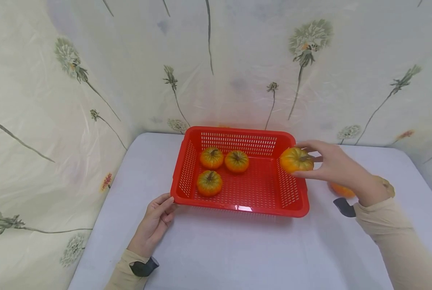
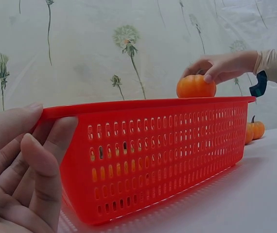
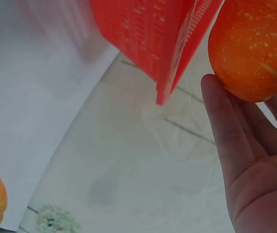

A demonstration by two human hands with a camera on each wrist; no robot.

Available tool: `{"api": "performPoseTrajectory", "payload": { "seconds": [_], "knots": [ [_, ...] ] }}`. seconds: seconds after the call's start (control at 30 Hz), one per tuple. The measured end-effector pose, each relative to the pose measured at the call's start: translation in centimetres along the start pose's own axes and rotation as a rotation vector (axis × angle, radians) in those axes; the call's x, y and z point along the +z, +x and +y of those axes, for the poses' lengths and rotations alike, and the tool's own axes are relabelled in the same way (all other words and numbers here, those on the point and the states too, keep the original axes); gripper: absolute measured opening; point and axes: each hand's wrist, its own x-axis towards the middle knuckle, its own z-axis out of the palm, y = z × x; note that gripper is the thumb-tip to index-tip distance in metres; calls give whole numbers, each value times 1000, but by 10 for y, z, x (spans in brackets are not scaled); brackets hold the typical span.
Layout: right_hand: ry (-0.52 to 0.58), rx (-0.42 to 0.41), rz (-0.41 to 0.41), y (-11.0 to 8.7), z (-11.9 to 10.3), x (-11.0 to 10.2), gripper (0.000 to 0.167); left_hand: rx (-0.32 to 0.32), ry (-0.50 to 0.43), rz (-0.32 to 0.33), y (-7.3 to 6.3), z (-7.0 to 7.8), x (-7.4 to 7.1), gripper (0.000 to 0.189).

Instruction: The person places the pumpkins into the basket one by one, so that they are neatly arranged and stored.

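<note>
The basket is sitting on the table, and the cloth backdrop is hanging behind the table and to its left. Inside the basket's left half, 3 pumpkins are resting: 2 are lying side by side toward the back, and 1 is lying in front of them. The left hand is gripping the near left corner. The right hand is holding another pumpkin over the right end. Right of the basket, 2 more pumpkins are lying on the table.

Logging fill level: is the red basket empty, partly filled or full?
Partly filled: three pumpkins sit in the red basket, its floor bare to their right.
</note>
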Motion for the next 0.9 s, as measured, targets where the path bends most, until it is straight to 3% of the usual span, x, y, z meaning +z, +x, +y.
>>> {"api": "performPoseTrajectory", "payload": {
  "seconds": [0.23,0.5,0.9],
  "knots": [
    [-18,-69,-46,10,-14,6,83,-8,3,13,1,1,2,25],
    [-46,-42,-112,17,-27,13,87,-6,-4,10,2,0,1,25],
    [-128,-184,-110,32,-50,24,77,-3,-2,11,2,-1,0,25]
  ]
}}
